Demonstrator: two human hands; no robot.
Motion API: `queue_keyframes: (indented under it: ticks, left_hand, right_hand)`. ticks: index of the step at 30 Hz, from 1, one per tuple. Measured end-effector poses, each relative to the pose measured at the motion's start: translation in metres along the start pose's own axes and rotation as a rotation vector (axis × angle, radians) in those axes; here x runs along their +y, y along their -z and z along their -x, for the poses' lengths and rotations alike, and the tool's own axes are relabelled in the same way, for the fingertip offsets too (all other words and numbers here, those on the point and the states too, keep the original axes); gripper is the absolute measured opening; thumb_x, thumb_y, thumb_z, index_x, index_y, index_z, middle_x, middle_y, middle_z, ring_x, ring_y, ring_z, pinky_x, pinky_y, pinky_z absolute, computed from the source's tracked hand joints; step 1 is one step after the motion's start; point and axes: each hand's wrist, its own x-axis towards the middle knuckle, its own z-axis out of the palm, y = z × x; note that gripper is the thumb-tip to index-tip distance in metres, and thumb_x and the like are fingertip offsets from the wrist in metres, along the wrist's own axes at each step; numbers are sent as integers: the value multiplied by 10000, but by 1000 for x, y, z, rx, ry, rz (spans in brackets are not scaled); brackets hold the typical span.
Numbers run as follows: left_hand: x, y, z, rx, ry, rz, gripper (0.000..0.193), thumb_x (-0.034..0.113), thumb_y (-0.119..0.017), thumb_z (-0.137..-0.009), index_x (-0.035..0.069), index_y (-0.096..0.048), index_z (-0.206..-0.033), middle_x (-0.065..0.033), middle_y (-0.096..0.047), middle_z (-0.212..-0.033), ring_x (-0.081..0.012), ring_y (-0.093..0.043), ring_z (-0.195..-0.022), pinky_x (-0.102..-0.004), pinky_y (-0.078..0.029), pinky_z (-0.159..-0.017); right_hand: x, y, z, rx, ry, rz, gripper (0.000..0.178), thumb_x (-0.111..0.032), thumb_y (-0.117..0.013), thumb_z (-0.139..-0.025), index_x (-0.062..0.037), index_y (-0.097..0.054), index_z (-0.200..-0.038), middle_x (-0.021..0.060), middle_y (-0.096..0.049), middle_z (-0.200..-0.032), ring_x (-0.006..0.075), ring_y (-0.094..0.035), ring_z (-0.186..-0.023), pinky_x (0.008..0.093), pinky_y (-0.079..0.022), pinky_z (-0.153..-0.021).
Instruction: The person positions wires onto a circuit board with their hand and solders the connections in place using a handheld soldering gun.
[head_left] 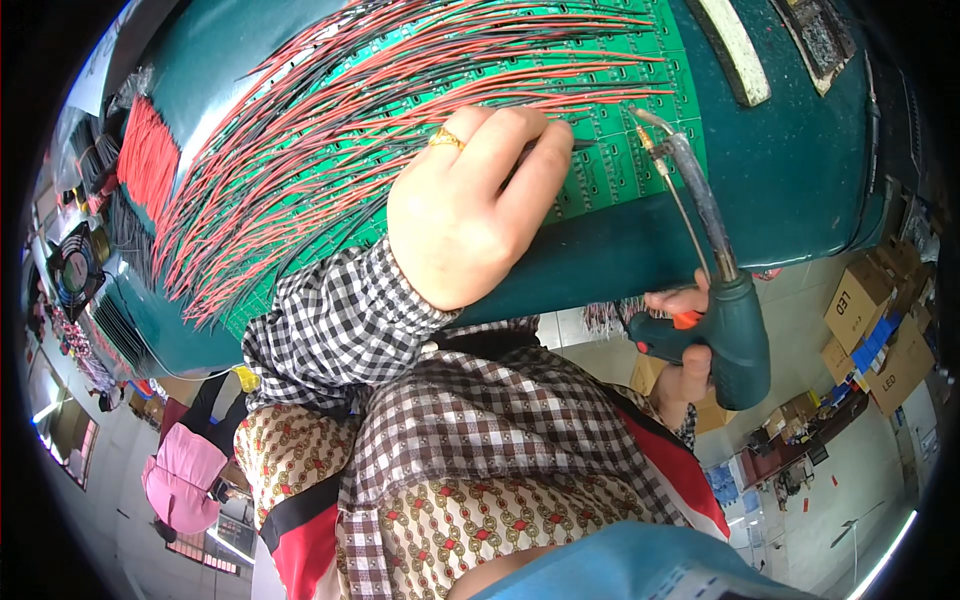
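Red and black wires (265,160) are fanned across green circuit boards (602,182) on the surface (820,180), the left hand (475,210) curled over them, its grip hidden; a soldering gun (738,330) is clasped by the right hand (688,378). Wire-soldering is apparently underway, tip contact seemingly needed next.

In the upper frame, the circuit boards (605,165) are green, the wires (300,150) red and black. At the right, the soldering gun (738,340) is dark green. The left sleeve (335,310) is black-and-white checked.
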Motion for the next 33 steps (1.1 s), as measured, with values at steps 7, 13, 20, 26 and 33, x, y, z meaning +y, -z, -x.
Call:
queue_keyframes:
  ticks: [7,13,20,26,33]
  left_hand:
    - [4,11,-4,-12,74,70,342,22,-648,-659,7,-663,-1000,-87,-615,-954,-224,-609,-801,-299,-515,-656]
    - [11,4,-7,-4,124,91,382,41,-628,-676,-4,-662,-1054,-73,-594,-953,-208,-582,-808,-292,-503,-685]
    - [9,-7,-2,40,102,97,331,39,-639,-680,-10,-656,-1007,-72,-572,-910,-205,-575,-758,-295,-501,-641]
    - [7,-8,-3,41,75,104,329,42,-638,-665,-3,-657,-991,-71,-575,-911,-200,-577,-727,-284,-498,-598]
    - [8,-6,-1,24,108,95,305,34,-644,-666,11,-663,-970,-61,-578,-907,-196,-577,-722,-284,-496,-600]
  right_hand:
    - [-6,2,-2,28,-42,17,814,-531,-531,-909,181,-394,-1278,187,-604,-1016,302,-648,-859,391,-565,-763]
    - [-9,3,2,107,-31,63,809,-535,-507,-912,161,-395,-1310,210,-610,-1077,328,-666,-881,377,-581,-746]
    - [10,18,7,38,-55,14,789,-522,-485,-917,155,-407,-1315,215,-612,-1088,332,-659,-916,376,-583,-747]
    - [4,14,10,24,15,44,757,-466,-488,-927,174,-383,-1315,231,-608,-1069,329,-657,-898,351,-589,-722]
    - [-1,9,9,-30,-11,16,754,-418,-529,-923,194,-347,-1323,215,-593,-1073,317,-641,-906,386,-574,-769]
